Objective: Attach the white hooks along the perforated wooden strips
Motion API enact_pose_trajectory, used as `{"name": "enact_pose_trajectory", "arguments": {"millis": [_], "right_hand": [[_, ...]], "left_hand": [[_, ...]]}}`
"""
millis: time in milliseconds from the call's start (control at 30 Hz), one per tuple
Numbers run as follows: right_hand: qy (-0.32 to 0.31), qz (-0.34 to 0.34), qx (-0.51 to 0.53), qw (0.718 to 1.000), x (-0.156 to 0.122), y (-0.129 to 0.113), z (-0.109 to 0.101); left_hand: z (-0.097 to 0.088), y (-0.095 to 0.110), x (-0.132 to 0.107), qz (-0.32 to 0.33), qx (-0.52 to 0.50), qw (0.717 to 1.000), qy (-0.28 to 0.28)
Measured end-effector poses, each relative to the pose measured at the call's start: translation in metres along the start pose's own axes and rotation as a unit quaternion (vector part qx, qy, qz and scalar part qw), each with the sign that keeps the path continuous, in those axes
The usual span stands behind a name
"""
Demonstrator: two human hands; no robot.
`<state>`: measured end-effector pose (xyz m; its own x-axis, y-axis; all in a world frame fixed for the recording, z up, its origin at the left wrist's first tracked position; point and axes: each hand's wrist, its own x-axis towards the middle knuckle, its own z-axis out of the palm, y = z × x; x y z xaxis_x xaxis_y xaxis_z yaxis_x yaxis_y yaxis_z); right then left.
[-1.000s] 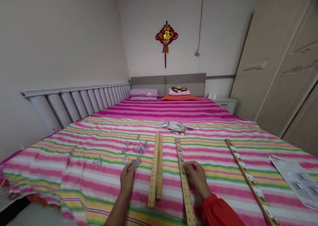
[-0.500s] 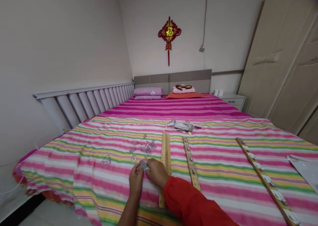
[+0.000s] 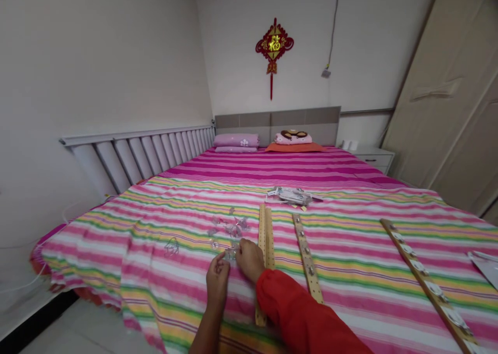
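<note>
My left hand [image 3: 218, 275] and my right hand [image 3: 250, 260] meet low over the bed, fingers pinched on a small clear plastic packet [image 3: 231, 253] between them. Its contents are too small to make out. Just beyond lies a loose pile of similar clear packets [image 3: 234, 228]. Right of the pile, two pale wooden strips with holes [image 3: 268, 240] lie side by side, partly hidden by my right arm in its red sleeve. A wooden strip with small metal fittings [image 3: 305, 250] lies further right.
At the far right is a long wooden strip with white round pieces [image 3: 418, 268], beside a white sheet-like item [image 3: 484, 267]. A heap of plastic packaging [image 3: 293, 195] lies further back. Left of my hands is a crumpled clear item [image 3: 171, 246]. A radiator [image 3: 148, 154] lines the left wall.
The view has swung slightly left, so the scene sits further right. My right hand has risen a little; both hands stay at the clear packet.
</note>
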<state>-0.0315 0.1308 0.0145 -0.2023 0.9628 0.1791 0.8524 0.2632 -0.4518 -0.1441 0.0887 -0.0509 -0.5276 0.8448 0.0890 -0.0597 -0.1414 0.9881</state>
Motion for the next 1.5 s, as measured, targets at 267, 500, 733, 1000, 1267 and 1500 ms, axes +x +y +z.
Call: {"name": "enact_pose_trajectory", "arguments": {"millis": [267, 500, 733, 1000, 1267, 1500], "right_hand": [[0.001, 0.036, 0.025, 0.999, 0.004, 0.011, 0.000], [0.003, 0.056, 0.065, 0.996, 0.002, 0.014, 0.001], [0.002, 0.067, 0.129, 0.989, 0.005, 0.015, 0.000], [0.002, 0.085, 0.203, 0.976, 0.007, 0.013, 0.003], [0.007, 0.116, 0.282, 0.952, 0.006, 0.011, 0.008], [-0.014, 0.083, 0.344, 0.935, -0.006, 0.006, -0.007]], "left_hand": [[-0.005, -0.006, 0.000, -0.005, -0.029, 1.000, -0.011], [-0.008, -0.009, 0.000, -0.010, -0.059, 0.998, 0.001], [-0.010, -0.007, -0.001, -0.020, -0.079, 0.997, -0.005], [-0.009, -0.005, -0.001, -0.048, -0.153, 0.987, 0.002], [-0.012, -0.004, -0.001, -0.065, -0.189, 0.980, -0.016], [-0.012, 0.002, -0.006, -0.094, -0.203, 0.975, 0.006]]}}
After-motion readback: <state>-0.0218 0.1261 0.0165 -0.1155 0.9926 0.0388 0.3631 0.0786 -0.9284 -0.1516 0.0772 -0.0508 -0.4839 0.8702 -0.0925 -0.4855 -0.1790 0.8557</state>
